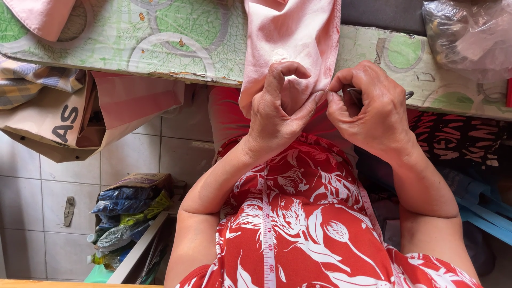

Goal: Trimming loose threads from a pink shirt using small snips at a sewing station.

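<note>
A pink garment (290, 37) hangs over the near edge of a table covered with a green patterned cloth (176, 32). My left hand (280, 106) pinches the garment's lower corner between thumb and fingers. Right beside it, my right hand (370, 109) is closed around a small dark metal tool (356, 96), perhaps small scissors, whose tip meets the fabric edge. A white measuring tape (268, 234) hangs down over my red flowered dress.
A clear plastic bag (469, 32) with dark contents lies on the table at the right. A brown paper bag (53, 125) hangs at the left. Bags and bottles (125, 213) stand on the tiled floor. Blue bars (488, 210) lie at the right.
</note>
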